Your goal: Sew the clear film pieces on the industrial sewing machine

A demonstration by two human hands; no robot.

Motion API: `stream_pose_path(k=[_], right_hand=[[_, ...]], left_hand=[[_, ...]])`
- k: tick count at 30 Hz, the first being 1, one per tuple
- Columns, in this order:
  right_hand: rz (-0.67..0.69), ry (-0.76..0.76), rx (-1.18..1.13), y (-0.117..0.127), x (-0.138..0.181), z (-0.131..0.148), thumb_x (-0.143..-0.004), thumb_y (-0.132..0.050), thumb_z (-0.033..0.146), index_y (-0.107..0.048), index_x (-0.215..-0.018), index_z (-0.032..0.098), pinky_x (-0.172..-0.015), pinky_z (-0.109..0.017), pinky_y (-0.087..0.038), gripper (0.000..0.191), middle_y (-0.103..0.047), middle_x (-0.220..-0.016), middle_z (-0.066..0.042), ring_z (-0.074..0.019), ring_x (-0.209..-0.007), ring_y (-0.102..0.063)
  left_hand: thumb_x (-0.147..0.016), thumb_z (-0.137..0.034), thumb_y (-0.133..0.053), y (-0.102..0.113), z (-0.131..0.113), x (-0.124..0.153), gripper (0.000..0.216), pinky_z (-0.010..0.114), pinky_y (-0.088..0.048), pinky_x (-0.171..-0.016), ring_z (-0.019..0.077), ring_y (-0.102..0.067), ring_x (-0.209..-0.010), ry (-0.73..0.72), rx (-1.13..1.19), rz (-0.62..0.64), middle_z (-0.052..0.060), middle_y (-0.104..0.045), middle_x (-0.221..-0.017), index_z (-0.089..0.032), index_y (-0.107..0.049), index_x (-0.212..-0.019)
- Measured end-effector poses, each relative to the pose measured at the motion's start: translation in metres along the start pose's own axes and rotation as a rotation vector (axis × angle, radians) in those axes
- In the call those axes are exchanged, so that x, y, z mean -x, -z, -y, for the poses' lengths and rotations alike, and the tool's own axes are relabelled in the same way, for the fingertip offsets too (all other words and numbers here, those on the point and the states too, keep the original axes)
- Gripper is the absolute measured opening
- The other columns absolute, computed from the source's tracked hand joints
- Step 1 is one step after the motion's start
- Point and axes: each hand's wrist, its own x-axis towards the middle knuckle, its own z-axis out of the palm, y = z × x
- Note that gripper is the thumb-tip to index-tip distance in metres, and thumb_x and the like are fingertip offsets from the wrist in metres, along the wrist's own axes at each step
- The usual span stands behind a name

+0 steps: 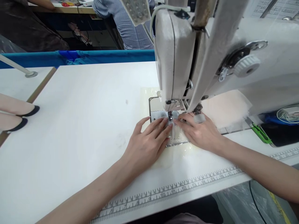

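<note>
A white sewing machine (233,62) stands on the white table (81,124). Under its presser foot (170,117) lies a small clear, thin piece of material (175,137) over the metal needle plate (154,109). My left hand (147,143) lies flat on the left side of that piece, fingers stretched toward the foot. My right hand (201,132) rests on the right side, fingers extended and pressing the piece near the needle. Neither hand grips anything.
Green thread snips (261,133) lie right of the machine. A printed ruler (177,189) runs along the table's front edge. Pale, dark-tipped objects (21,113) lie at the left edge. A person in a striped shirt (130,28) stands behind a blue rail (93,56).
</note>
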Motion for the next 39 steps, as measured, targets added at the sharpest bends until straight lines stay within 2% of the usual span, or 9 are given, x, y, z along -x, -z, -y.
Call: stream_pose_path(k=[7,12,15,18,22,26,29,34,39], right_hand=[[-0.024,0.048,-0.125,0.011,0.004,-0.004,-0.09,-0.048,0.014,-0.068,-0.109,0.014,-0.076,-0.036,-0.043,0.027,-0.069,-0.099,-0.007,-0.0179,-0.084,-0.059],[0.314,0.033,-0.489,0.033,0.004,-0.008,-0.083,-0.068,0.037,-0.068,-0.097,0.021,-0.07,-0.03,-0.044,0.02,-0.065,-0.109,-0.001,-0.0138,-0.083,-0.062],[0.396,-0.007,-0.566,0.039,0.003,-0.009,-0.09,-0.061,0.024,-0.067,-0.088,0.021,-0.06,-0.025,-0.041,0.007,-0.065,-0.1,0.002,-0.0097,-0.077,-0.061],[0.406,-0.091,-0.647,0.041,0.002,-0.009,-0.094,-0.055,0.022,-0.065,-0.09,0.02,-0.057,-0.023,-0.039,0.011,-0.066,-0.093,0.002,-0.0098,-0.076,-0.06],[0.461,-0.262,-0.826,0.046,-0.002,-0.008,-0.097,-0.049,0.027,-0.062,-0.092,0.017,-0.059,-0.023,-0.041,0.016,-0.065,-0.076,0.002,-0.0095,-0.068,-0.059],[0.493,-0.229,-0.756,0.049,-0.009,-0.008,-0.087,-0.062,0.024,-0.063,-0.102,0.018,-0.061,-0.024,-0.04,0.017,-0.066,-0.094,-0.001,-0.0123,-0.077,-0.06],[0.474,-0.154,-0.602,0.048,-0.014,-0.007,-0.087,-0.063,0.022,-0.068,-0.1,0.02,-0.057,-0.024,-0.036,0.014,-0.065,-0.093,-0.001,-0.0121,-0.073,-0.057],[0.299,-0.084,-0.514,0.04,-0.014,-0.009,-0.091,-0.059,0.024,-0.073,-0.085,0.02,-0.048,-0.023,-0.029,0.016,-0.067,-0.097,0.0,-0.0048,-0.056,-0.05],[0.028,-0.123,-0.606,0.027,-0.006,-0.01,-0.095,-0.054,0.034,-0.075,-0.097,0.023,-0.055,-0.022,-0.039,0.023,-0.073,-0.091,0.002,-0.0094,-0.072,-0.064]], left_hand=[[-0.095,-0.023,-0.05,0.022,0.0,-0.001,0.024,0.041,-0.044,-0.095,0.0221,-0.063,-0.11,-0.011,0.079,-0.005,0.008,-0.069,-0.118,-0.015,-0.062,-0.114],[-0.087,-0.047,-0.057,0.051,-0.011,0.01,0.031,0.032,-0.045,-0.051,0.0151,-0.057,-0.057,-0.089,0.116,0.26,0.005,-0.068,-0.098,-0.017,-0.063,-0.095],[-0.093,-0.031,-0.049,0.049,-0.022,0.023,0.019,0.03,-0.037,-0.041,0.0114,-0.049,-0.047,-0.094,0.017,0.22,0.006,-0.066,-0.102,-0.016,-0.061,-0.09],[-0.095,-0.014,-0.038,0.045,-0.029,0.031,0.021,0.027,-0.029,-0.037,0.008,-0.044,-0.041,0.028,0.067,0.183,0.004,-0.067,-0.1,-0.016,-0.058,-0.092],[-0.099,-0.025,-0.033,0.051,-0.024,0.023,0.022,0.023,-0.034,-0.04,0.0084,-0.047,-0.041,0.298,0.33,0.276,-0.003,-0.063,-0.072,-0.018,-0.054,-0.096],[-0.097,-0.031,-0.035,0.057,-0.014,0.003,0.023,0.024,-0.039,-0.047,0.0128,-0.056,-0.053,0.37,0.42,0.371,-0.002,-0.062,-0.07,-0.02,-0.054,-0.09],[-0.091,-0.034,-0.049,0.052,-0.007,-0.012,0.018,0.025,-0.041,-0.049,0.0142,-0.058,-0.058,0.337,0.449,0.454,-0.001,-0.063,-0.075,-0.021,-0.058,-0.099],[-0.089,-0.029,-0.052,0.04,0.004,-0.031,0.04,0.025,-0.04,-0.049,0.0139,-0.057,-0.05,0.322,0.431,0.551,-0.003,-0.063,-0.063,-0.022,-0.056,-0.128],[-0.09,-0.03,-0.05,0.04,0.014,-0.04,0.023,0.023,-0.038,-0.047,0.0105,-0.053,-0.046,0.353,0.626,0.601,-0.003,-0.061,-0.055,-0.021,-0.072,-0.086]])
